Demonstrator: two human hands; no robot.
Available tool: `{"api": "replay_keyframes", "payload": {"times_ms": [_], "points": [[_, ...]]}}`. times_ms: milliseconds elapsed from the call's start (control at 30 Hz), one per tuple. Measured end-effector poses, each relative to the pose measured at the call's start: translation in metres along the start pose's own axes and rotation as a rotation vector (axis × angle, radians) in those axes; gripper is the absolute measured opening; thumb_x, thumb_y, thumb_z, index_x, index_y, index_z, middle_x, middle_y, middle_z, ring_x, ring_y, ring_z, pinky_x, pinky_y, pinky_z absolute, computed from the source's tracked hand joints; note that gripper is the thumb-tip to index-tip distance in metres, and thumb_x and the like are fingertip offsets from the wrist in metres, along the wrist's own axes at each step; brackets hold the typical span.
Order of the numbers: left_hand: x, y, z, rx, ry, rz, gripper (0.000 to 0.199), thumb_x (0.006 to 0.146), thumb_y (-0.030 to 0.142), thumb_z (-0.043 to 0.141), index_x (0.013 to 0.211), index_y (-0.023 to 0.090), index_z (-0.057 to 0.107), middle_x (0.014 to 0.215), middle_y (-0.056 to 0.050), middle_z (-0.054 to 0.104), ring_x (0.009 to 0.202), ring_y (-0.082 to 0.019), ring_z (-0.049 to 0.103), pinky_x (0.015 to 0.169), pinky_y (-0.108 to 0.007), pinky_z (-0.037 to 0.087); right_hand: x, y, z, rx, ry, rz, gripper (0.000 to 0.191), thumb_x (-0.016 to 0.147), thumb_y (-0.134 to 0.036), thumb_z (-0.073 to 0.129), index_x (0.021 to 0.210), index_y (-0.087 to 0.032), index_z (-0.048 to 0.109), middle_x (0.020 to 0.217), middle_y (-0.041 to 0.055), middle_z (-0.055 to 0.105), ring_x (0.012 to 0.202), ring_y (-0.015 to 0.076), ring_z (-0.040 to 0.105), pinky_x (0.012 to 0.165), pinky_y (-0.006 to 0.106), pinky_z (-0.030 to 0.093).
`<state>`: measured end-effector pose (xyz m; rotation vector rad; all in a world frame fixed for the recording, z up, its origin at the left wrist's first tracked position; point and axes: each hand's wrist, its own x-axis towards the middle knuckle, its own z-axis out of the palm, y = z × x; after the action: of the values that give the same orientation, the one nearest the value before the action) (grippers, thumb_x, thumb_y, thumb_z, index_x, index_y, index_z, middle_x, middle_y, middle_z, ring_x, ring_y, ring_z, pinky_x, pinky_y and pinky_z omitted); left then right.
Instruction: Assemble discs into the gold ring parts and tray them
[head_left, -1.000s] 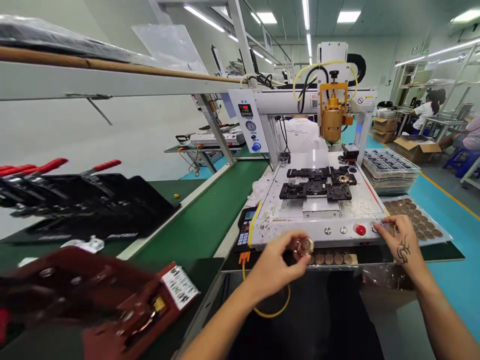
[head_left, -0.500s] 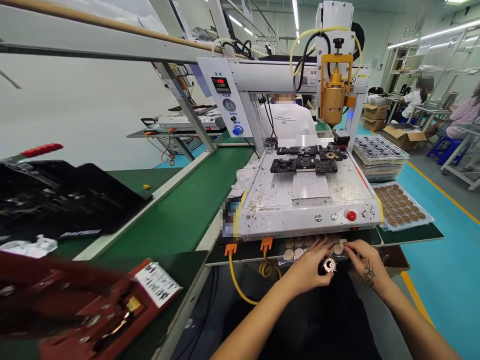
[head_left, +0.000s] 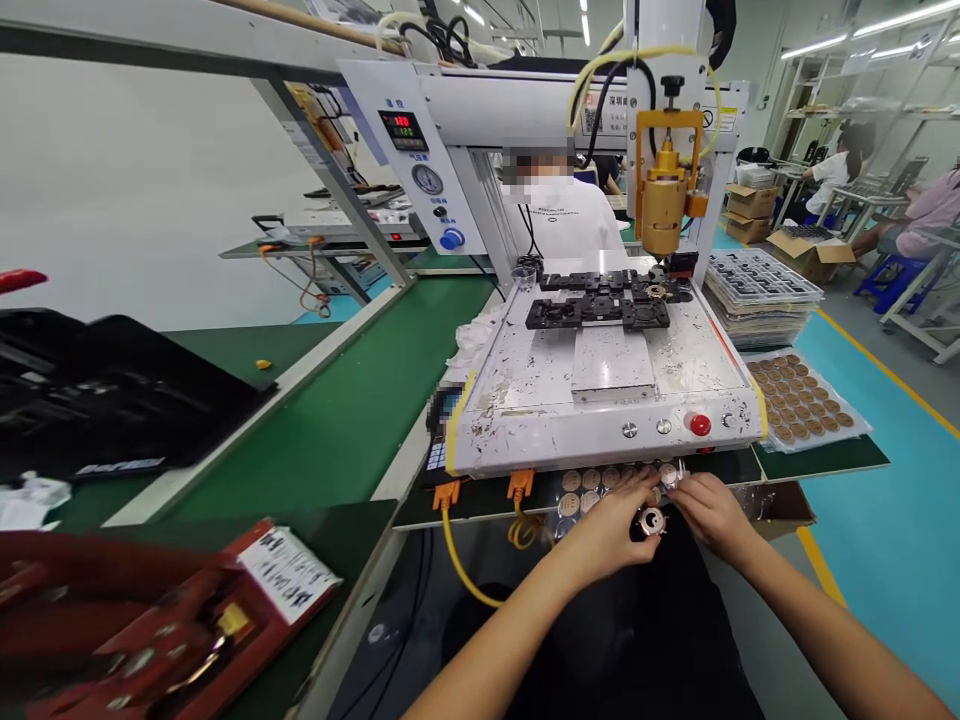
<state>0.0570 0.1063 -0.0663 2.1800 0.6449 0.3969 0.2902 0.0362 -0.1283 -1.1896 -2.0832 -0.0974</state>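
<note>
My left hand (head_left: 619,525) is closed around a small round metallic part (head_left: 651,521), held between thumb and fingers, its other fingertips over a clear sheet of round discs (head_left: 570,504) at the bench's front edge. Just to the right, my right hand (head_left: 711,508) pinches the sheet's clear film near one disc (head_left: 668,475). Behind both hands stands a white dispensing machine (head_left: 525,432) with black fixtures (head_left: 600,310) on its bed and a gold-coloured head (head_left: 663,215) above.
A second sheet of brown discs (head_left: 806,400) and stacked trays (head_left: 757,295) are at the right. A red press (head_left: 142,640) stands at lower left, a black fixture (head_left: 112,400) above it. A person in a white shirt (head_left: 574,225) sits behind the machine.
The view has shifted slightly. My right hand has turned and moved a little left, and the film at its fingertips is now lifted. My left hand still holds the round part.
</note>
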Motion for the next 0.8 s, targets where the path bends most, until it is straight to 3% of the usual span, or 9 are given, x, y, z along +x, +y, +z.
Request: {"api": "replay_keyframes", "payload": {"times_ms": [133, 233, 333, 400, 467, 533, 633, 733, 800], "points": [[-0.001, 0.001, -0.003, -0.032, -0.02, -0.003, 0.033, 0.075, 0.013, 0.075, 0.107, 0.021, 0.071, 0.16, -0.013, 0.056, 0.152, -0.033, 0.047, 0.128, -0.048, 0.034, -0.028, -0.019, -0.001, 0.038, 0.109, -0.054, 0.029, 0.106, -0.012, 0.052, 0.116, -0.021, 0.078, 0.091, 0.0093, 0.079, 0.078, 0.0205, 0.069, 0.07, 0.035, 0.056], [0.001, 0.001, -0.003, -0.031, 0.012, -0.014, 0.033, 0.076, 0.014, 0.076, 0.107, 0.022, 0.071, 0.159, -0.013, 0.057, 0.151, -0.034, 0.049, 0.126, -0.048, 0.036, -0.04, -0.037, -0.017, 0.072, 0.142, 0.018, 0.024, 0.105, -0.014, 0.057, 0.113, -0.024, 0.077, 0.096, 0.0084, 0.08, 0.085, 0.0213, 0.074, 0.076, 0.035, 0.06], [0.009, 0.002, -0.003, -0.025, 0.089, -0.016, 0.031, 0.078, 0.014, 0.074, 0.108, 0.021, 0.069, 0.149, -0.015, 0.065, 0.141, -0.034, 0.059, 0.117, -0.045, 0.046, -0.039, -0.047, -0.035, 0.117, 0.184, 0.26, 0.018, 0.106, -0.019, 0.055, 0.108, -0.022, 0.073, 0.104, 0.0106, 0.079, 0.094, 0.0233, 0.076, 0.083, 0.036, 0.063], [0.013, 0.004, -0.002, -0.028, 0.141, -0.015, 0.03, 0.08, 0.014, 0.072, 0.109, 0.021, 0.068, 0.137, -0.013, 0.071, 0.128, -0.032, 0.067, 0.108, -0.042, 0.052, -0.031, -0.049, -0.045, 0.192, 0.202, 0.479, 0.017, 0.109, -0.027, 0.053, 0.109, -0.021, 0.069, 0.099, 0.0099, 0.078, 0.082, 0.0212, 0.076, 0.073, 0.032, 0.064], [0.013, 0.008, -0.001, -0.039, 0.185, -0.011, 0.03, 0.081, 0.015, 0.071, 0.11, 0.022, 0.068, 0.13, -0.011, 0.073, 0.121, -0.031, 0.07, 0.104, -0.041, 0.053, -0.02, -0.052, -0.055, 0.348, 0.205, 0.714, 0.024, 0.108, -0.039, 0.056, 0.114, -0.02, 0.068, 0.092, 0.0083, 0.077, 0.074, 0.0202, 0.074, 0.066, 0.029, 0.062], [0.007, 0.014, -0.001, -0.075, 0.234, -0.012, 0.033, 0.08, 0.015, 0.074, 0.112, 0.022, 0.069, 0.127, -0.01, 0.074, 0.119, -0.03, 0.07, 0.105, -0.041, 0.053, -0.006, -0.058, -0.063, 0.515, 0.184, 0.875, 0.035, 0.104, -0.05, 0.06, 0.12, -0.02, 0.071, 0.099, 0.0094, 0.078, 0.086, 0.0228, 0.075, 0.075, 0.032, 0.062], [-0.013, 0.028, 0.0, -0.357, 0.287, -0.094, 0.035, 0.081, 0.02, 0.078, 0.115, 0.023, 0.068, 0.112, -0.007, 0.077, 0.106, -0.027, 0.074, 0.099, -0.04, 0.057, 0.016, -0.073, -0.071, 0.625, 0.126, 0.887, 0.041, 0.099, -0.055, 0.066, 0.123, -0.023, 0.076, 0.112, 0.0094, 0.076, 0.102, 0.0242, 0.072, 0.09, 0.036, 0.058], [-0.035, 0.043, -0.003, -0.904, 0.333, -0.264, 0.043, 0.08, 0.026, 0.087, 0.116, 0.021, 0.064, 0.105, -0.005, 0.078, 0.096, -0.024, 0.078, 0.09, -0.036, 0.061, 0.037, -0.088, -0.071, 0.797, 0.1, 0.942, 0.045, 0.092, -0.058, 0.074, 0.119, -0.022, 0.075, 0.095, 0.006, 0.075, 0.075, 0.0179, 0.067, 0.067, 0.031, 0.057], [-0.048, 0.052, -0.007, -1.163, 0.387, -0.365, 0.055, 0.073, 0.023, 0.094, 0.118, 0.02, 0.063, 0.109, -0.007, 0.079, 0.099, -0.025, 0.08, 0.091, -0.035, 0.062, 0.048, -0.094, -0.067, 0.941, 0.096, 1.004, 0.046, 0.085, -0.059, 0.081, 0.107, -0.02, 0.073, 0.081, 0.0024, 0.072, 0.059, 0.0138, 0.06, 0.055, 0.027, 0.052]]}}
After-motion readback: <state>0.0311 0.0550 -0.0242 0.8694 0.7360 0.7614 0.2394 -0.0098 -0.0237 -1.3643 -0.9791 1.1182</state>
